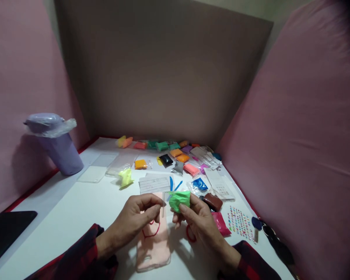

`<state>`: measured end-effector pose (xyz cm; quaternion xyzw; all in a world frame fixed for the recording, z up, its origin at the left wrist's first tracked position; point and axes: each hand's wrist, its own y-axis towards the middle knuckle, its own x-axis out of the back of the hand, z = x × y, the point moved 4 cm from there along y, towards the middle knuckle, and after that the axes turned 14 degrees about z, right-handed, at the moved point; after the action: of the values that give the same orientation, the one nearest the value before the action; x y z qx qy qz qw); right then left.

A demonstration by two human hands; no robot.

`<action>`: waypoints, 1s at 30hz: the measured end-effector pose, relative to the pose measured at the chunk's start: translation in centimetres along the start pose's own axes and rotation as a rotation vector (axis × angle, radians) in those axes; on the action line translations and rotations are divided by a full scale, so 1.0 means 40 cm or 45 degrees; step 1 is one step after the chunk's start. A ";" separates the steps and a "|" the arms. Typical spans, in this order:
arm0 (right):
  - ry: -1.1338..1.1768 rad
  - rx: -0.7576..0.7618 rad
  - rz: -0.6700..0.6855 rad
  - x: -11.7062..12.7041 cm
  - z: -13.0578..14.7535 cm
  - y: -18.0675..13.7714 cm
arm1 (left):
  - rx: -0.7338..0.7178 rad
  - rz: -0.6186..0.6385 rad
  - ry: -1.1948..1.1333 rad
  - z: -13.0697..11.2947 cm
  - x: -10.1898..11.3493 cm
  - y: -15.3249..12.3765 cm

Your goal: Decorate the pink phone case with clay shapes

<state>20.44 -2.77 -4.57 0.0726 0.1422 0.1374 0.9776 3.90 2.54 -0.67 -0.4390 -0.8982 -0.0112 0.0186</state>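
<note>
My right hand (200,217) holds a bright green lump of modelling clay (179,201) between thumb and fingers, with clear wrapper film around its left side. My left hand (142,216) is closed in a pinch beside that film; what its fingertips hold, if anything, is too small to make out. Both hands are raised over a peach-coloured phone case (154,252), which lies on the white table with a dark pink outline on it, partly hidden by my left hand. Under my right hand shows a red ring-shaped thing (191,233), mostly covered.
Several clay packets, such as a black one (166,160) and a blue one (200,184), lie across the back. Blue modelling tools (171,183) rest on lined paper (153,184). Yellow clay (125,178) sits left, rhinestones (240,223) right. A purple bin (62,153) stands far left.
</note>
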 end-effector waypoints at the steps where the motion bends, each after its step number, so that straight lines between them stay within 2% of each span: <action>1: 0.004 0.011 -0.006 0.001 -0.001 0.000 | 0.001 0.000 -0.016 0.001 0.000 0.001; 8: 0.004 0.029 0.003 0.000 -0.002 0.003 | -0.011 0.015 -0.006 0.001 -0.004 0.003; 14: 0.032 0.005 -0.055 0.000 -0.004 0.002 | -0.020 0.022 -0.010 0.002 0.000 0.000; 22: -0.016 -0.041 -0.003 0.002 -0.009 0.003 | -0.015 0.031 0.037 -0.002 -0.002 -0.002; 30: 0.042 0.016 -0.037 -0.001 -0.005 0.003 | -0.008 0.014 0.038 -0.003 -0.001 -0.002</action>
<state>20.32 -2.66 -4.73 0.0743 0.1601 0.1237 0.9765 3.87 2.44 -0.54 -0.4439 -0.8953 -0.0204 0.0307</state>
